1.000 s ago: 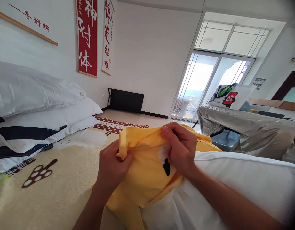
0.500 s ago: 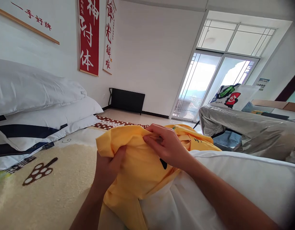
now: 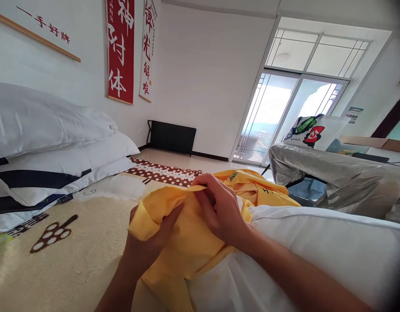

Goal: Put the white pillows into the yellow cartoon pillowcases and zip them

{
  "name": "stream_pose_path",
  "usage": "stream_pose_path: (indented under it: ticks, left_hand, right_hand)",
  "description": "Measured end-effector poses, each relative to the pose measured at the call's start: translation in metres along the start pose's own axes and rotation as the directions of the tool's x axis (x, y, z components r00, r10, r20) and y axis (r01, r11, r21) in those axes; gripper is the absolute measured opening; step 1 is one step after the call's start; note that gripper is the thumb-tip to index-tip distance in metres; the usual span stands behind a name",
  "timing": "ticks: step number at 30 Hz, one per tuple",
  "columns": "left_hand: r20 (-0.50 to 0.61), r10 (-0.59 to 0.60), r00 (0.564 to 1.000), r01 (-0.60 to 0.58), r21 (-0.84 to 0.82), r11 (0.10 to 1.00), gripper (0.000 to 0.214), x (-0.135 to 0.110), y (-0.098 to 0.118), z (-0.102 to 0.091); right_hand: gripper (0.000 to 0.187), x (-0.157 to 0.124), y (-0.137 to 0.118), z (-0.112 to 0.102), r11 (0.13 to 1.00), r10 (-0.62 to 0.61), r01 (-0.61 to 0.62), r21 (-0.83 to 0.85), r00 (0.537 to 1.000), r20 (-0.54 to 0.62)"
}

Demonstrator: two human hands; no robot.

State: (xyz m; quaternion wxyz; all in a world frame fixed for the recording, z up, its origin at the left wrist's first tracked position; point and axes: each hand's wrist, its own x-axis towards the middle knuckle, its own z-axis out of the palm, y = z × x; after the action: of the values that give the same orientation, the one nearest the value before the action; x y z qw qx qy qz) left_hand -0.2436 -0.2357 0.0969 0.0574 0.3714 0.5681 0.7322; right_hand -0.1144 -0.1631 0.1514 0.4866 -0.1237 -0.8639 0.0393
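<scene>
A yellow shirt [image 3: 193,234] hangs bunched between my two hands, its edge folded over at the top. My left hand [image 3: 151,238] is closed on its left end, thumb on the near side and the fingers hidden behind the cloth. Over the upper right edge, my right hand [image 3: 218,206] pinches the fabric between thumb and fingers. The lower part of the cloth drapes onto white bedding [image 3: 317,242]. Just beyond my right hand lies more yellow cloth [image 3: 274,195] with dark green letters; I cannot tell whether it is the same piece.
White pillows [image 3: 50,125] are stacked at the left on a cream blanket [image 3: 83,268] with brown patterns. A low black folding frame [image 3: 172,136] stands by the far wall. At the right, a plastic-covered piece of furniture [image 3: 317,160] carries a printed bag [image 3: 313,130] and boxes.
The cloth's top edge has dropped slightly and its left end has turned over toward me. My right hand has moved a little left and down, still gripping; a dark mark on the cloth is now hidden.
</scene>
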Motion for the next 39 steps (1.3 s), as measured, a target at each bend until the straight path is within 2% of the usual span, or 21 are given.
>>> stream_pose_path:
  ticks: [3,5,10,13,18,21,24,28,31,35,37,39]
  left_hand:
    - [0.105,-0.107,0.989,0.116,-0.084,0.99,0.028,0.006,0.005,-0.004]
    - [0.183,-0.133,0.974,0.156,-0.118,0.981,0.024,0.012,0.005,-0.007]
    - [0.208,-0.135,0.969,0.169,-0.156,0.973,0.024,0.026,-0.008,-0.011]
    - [0.26,-0.155,0.953,0.225,-0.266,0.937,0.034,0.029,-0.019,-0.012]
    - [0.382,-0.253,0.889,0.386,-0.328,0.862,0.044,0.025,-0.023,-0.012]
    - [0.365,-0.176,0.914,0.314,-0.366,0.876,0.048,0.02,-0.014,-0.008]
    - [0.301,-0.101,0.948,0.204,-0.335,0.92,0.051,0.015,-0.005,-0.004]
    - [0.108,-0.063,0.992,0.088,-0.241,0.967,0.044,0.009,0.002,-0.004]
    - [-0.011,0.056,0.998,-0.057,-0.168,0.984,0.03,0.006,0.006,-0.007]
    - [-0.011,0.253,0.967,-0.253,-0.115,0.961,0.019,0.004,0.012,-0.008]
    - [0.0,0.273,0.962,-0.271,-0.115,0.956,0.018,0.003,0.015,-0.008]
    - [0.016,0.226,0.974,-0.222,-0.123,0.967,0.019,0.004,0.017,-0.007]
  right_hand:
    - [0.01,0.002,0.002,-0.002,0.998,0.059,-0.059,0.025,0.998,-0.007]
    - [0.011,0.003,0.004,-0.002,0.992,0.115,-0.115,0.057,0.993,-0.01]
    - [0.021,0.003,0.007,0.0,0.968,0.215,-0.215,0.13,0.977,0.009]
    - [0.022,0.003,0.007,-0.004,0.973,0.195,-0.2,0.116,0.979,0.055]
    - [0.016,0.006,0.007,-0.012,0.994,0.069,-0.084,0.072,0.979,0.191]
    - [0.027,0.006,0.01,-0.01,0.997,0.057,-0.065,0.038,0.979,0.194]
    - [0.027,0.004,0.011,-0.005,0.993,0.099,-0.108,0.053,0.985,0.143]
    - [0.028,0.003,0.01,0.0,0.99,0.075,-0.092,0.105,0.985,0.157]
    - [0.03,0.004,0.009,0.002,0.99,0.013,-0.043,0.138,0.978,0.209]
    - [0.019,0.002,0.005,0.008,0.984,-0.1,0.062,0.166,0.968,0.232]
    - [0.022,0.002,0.002,0.011,0.981,-0.144,0.109,0.161,0.964,0.224]
    - [0.026,0.002,0.0,0.012,0.98,-0.138,0.1,0.171,0.964,0.227]
